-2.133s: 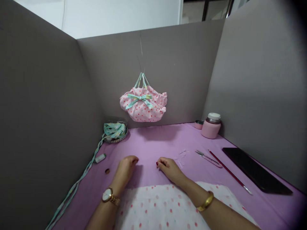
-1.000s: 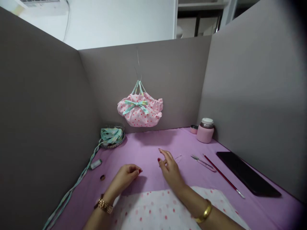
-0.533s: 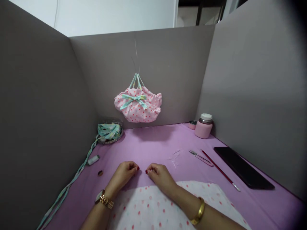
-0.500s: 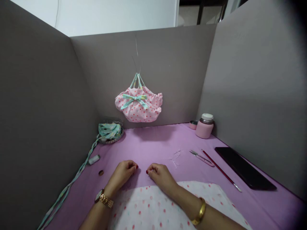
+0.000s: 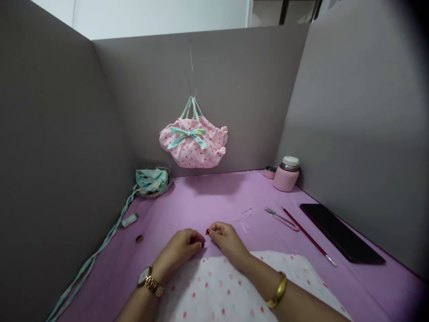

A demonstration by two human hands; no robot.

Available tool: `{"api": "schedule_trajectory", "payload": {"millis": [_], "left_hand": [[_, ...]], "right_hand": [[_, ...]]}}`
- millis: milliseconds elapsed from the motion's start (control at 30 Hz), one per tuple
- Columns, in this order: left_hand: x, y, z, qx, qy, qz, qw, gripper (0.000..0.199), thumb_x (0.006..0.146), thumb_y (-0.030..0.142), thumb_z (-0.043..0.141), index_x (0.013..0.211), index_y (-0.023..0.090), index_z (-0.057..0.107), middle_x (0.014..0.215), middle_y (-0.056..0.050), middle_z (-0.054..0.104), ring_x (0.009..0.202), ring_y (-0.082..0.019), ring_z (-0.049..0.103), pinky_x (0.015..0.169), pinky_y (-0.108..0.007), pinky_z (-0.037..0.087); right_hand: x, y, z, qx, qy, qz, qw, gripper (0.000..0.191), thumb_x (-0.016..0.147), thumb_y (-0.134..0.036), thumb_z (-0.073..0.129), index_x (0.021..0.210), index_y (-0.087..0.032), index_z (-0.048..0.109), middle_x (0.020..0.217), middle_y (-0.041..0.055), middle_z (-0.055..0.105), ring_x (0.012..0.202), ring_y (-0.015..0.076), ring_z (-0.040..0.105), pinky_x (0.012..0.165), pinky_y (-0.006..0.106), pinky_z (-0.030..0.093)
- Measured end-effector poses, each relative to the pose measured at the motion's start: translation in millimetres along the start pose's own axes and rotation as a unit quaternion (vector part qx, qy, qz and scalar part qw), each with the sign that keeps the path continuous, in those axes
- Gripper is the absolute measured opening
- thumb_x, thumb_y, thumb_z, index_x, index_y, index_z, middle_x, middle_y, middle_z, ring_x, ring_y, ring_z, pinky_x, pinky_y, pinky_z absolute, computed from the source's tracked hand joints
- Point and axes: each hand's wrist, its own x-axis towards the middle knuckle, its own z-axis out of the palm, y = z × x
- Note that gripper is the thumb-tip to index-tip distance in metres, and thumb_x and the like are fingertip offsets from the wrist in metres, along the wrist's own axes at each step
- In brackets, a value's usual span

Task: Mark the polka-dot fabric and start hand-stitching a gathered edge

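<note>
My left hand, with a gold watch at the wrist, hovers at the far edge of a white cloth with red dots. Its thumb and fingers are curled close together. Just right of it, my right hand has its thumb and index finger pinched; anything between them is too small to make out. The fingertips of both hands are near each other but apart. White thread scraps lie beyond my right hand, with pink thread snips and a red pencil farther right.
A pink dotted ruffled piece hangs at the back panel. Back left, a basket holds green ribbon; a thread spool and small brown disc lie nearer. On the right are a pink jar and a black phone-like slab.
My left hand has moved right, closer to my right hand, and its fingers have turned inward. My right hand has risen slightly. The whole view has shifted a little.
</note>
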Motion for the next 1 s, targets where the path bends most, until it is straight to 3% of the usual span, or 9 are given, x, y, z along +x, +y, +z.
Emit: {"api": "schedule_trajectory", "payload": {"millis": [100, 200, 333, 467, 600, 733, 867, 1000], "left_hand": [[-1, 2, 10.1, -0.007, 0.024, -0.004, 1.0, 0.022, 0.061, 0.024, 0.061, 0.081, 0.02, 0.07, 0.067, 0.001, 0.064, 0.061, -0.016, 0.05, 0.056, -0.026, 0.031], [1, 2, 16.0, -0.043, 0.041, -0.017, 0.998, 0.012, 0.061, 0.019, 0.058, 0.067, 0.019, 0.069, 0.062, 0.001, 0.061, 0.059, -0.014, 0.047, 0.058, -0.026, 0.028], [5, 1, 12.6, -0.158, 0.012, -0.079, 0.984, 0.013, 0.063, 0.026, 0.06, 0.058, 0.015, 0.065, 0.045, 0.005, 0.049, 0.043, -0.009, 0.034, 0.047, -0.025, 0.021], [4, 8, 5.4, -0.332, -0.014, -0.133, 0.934, 0.023, 0.062, 0.036, 0.068, 0.063, 0.014, 0.062, 0.054, 0.004, 0.054, 0.045, -0.007, 0.039, 0.045, -0.02, 0.027], [3, 13, 8.1, -0.473, 0.007, -0.172, 0.864, 0.018, 0.065, 0.03, 0.07, 0.067, 0.015, 0.06, 0.059, 0.005, 0.055, 0.046, -0.004, 0.045, 0.043, -0.015, 0.033], [4, 13, 12.7, -0.551, 0.016, -0.201, 0.81, 0.009, 0.073, 0.02, 0.066, 0.07, 0.013, 0.06, 0.057, 0.005, 0.055, 0.043, -0.003, 0.048, 0.04, -0.013, 0.035], [3, 14, 10.3, -0.583, 0.007, -0.227, 0.78, 0.004, 0.077, 0.014, 0.061, 0.073, 0.012, 0.061, 0.059, 0.003, 0.059, 0.044, -0.003, 0.052, 0.041, -0.013, 0.041], [2, 15, 8.9, -0.58, 0.014, -0.227, 0.782, 0.002, 0.075, 0.013, 0.062, 0.075, 0.012, 0.062, 0.061, 0.002, 0.061, 0.045, -0.005, 0.054, 0.045, -0.016, 0.045]], "right_hand": [[1, 0, 0, 0.008, 0.0, 0.0, 1.0, 0.013, 0.073, -0.026, 0.053, 0.07, -0.014, 0.055, 0.059, -0.0026, 0.047, 0.053, 0.0091, 0.037, 0.05, 0.021, 0.028], [2, 0, -1, 0.013, 0.004, -0.003, 1.0, 0.012, 0.073, -0.025, 0.053, 0.07, -0.014, 0.055, 0.059, -0.003, 0.046, 0.052, 0.0088, 0.036, 0.049, 0.021, 0.028], [2, -2, -2, 0.012, 0.018, -0.013, 1.0, 0.013, 0.075, -0.027, 0.053, 0.069, -0.016, 0.053, 0.055, -0.0049, 0.041, 0.05, 0.0089, 0.033, 0.048, 0.021, 0.026], [-1, -5, -2, 0.004, 0.012, -0.036, 0.999, 0.016, 0.078, -0.03, 0.051, 0.069, -0.016, 0.052, 0.057, -0.004, 0.043, 0.053, 0.01, 0.038, 0.051, 0.021, 0.031], [-4, -6, -1, -0.012, -0.011, -0.07, 0.997, 0.02, 0.081, -0.033, 0.048, 0.072, -0.016, 0.052, 0.065, -0.0014, 0.05, 0.061, 0.012, 0.044, 0.058, 0.022, 0.035], [-4, -5, -1, -0.033, -0.018, -0.084, 0.996, 0.018, 0.082, -0.03, 0.047, 0.071, -0.016, 0.052, 0.065, -0.001, 0.052, 0.062, 0.0123, 0.046, 0.06, 0.023, 0.036], [-3, -5, -1, -0.05, -0.01, -0.086, 0.995, 0.018, 0.082, -0.027, 0.045, 0.071, -0.016, 0.052, 0.065, -0.0014, 0.051, 0.062, 0.0121, 0.045, 0.06, 0.022, 0.036], [-3, -5, -1, -0.068, -0.004, -0.089, 0.994, 0.017, 0.082, -0.026, 0.043, 0.07, -0.016, 0.05, 0.064, -0.0017, 0.049, 0.061, 0.0118, 0.044, 0.058, 0.021, 0.035]]}}
